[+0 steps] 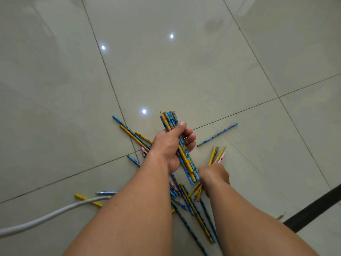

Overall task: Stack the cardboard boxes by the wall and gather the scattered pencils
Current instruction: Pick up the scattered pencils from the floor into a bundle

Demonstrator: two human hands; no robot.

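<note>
My left hand [171, 145] grips a bundle of blue and yellow pencils [169, 120] held upright over the tiled floor. My right hand [215, 175], just right of and below it, holds a few yellow and pink pencils [217, 154] that stick out beyond its fingers. Several more pencils lie scattered on the floor: a pile under my forearms [193, 209], a group to the left [132, 133], a single blue one to the right [217, 134], and a yellow one at the lower left [88, 200]. No cardboard boxes are in view.
A pale grey cord [46, 218] runs across the floor at the lower left, over the yellow pencil. A dark strip [313, 209] crosses the lower right corner. The glossy grey tiles [166, 71] reflect ceiling lights.
</note>
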